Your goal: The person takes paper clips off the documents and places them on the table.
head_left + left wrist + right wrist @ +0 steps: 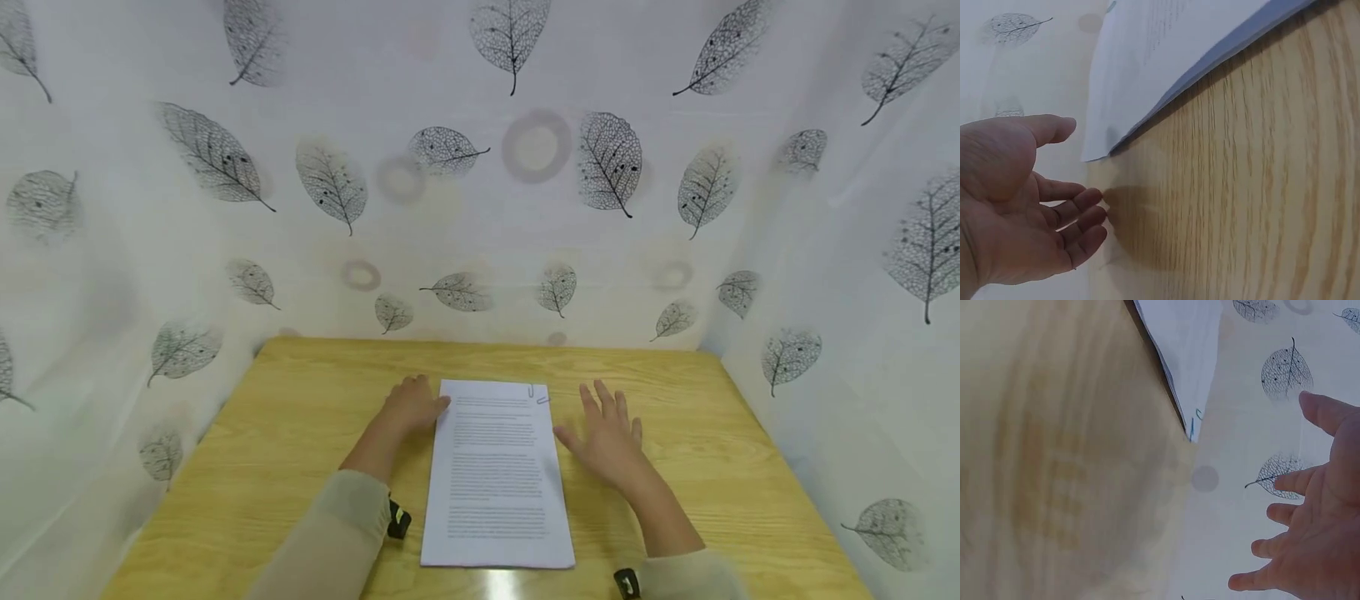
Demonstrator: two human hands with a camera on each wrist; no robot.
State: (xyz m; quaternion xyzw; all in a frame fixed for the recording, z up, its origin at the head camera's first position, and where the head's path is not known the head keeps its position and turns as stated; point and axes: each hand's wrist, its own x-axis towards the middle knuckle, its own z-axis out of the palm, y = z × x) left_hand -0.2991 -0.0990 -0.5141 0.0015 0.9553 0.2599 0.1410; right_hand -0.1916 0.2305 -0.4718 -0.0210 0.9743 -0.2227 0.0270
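Pale wood grain runs across the table point(300, 467) under my arms, and a stack of printed paper point(495, 475) lies flat in the middle of it, its long side running away from me. At the far edge of the top sheet, toward the right corner, sits a small paper clip point(534, 392). My left hand point(411, 403) rests on the table just beside the stack's far left corner; from above the fingertips seem to reach the paper's edge, though I cannot tell whether they actually touch it. The left wrist view shows that hand loose, fingers gently bent, thumb out, gripping nothing, with the corner of the sheets close in front of it. My right hand point(609, 437) hovers just to the right of the stack, near its upper half, fingers spread and nearly straight, palm down, holding nothing; the right wrist view shows the same splayed fingers apart from the paper's corner. Beige sleeves point(330, 533) cover both forearms, with a dark wrist strap at each cuff. White fabric printed with grey leaves point(607, 162) walls in the table on three sides.
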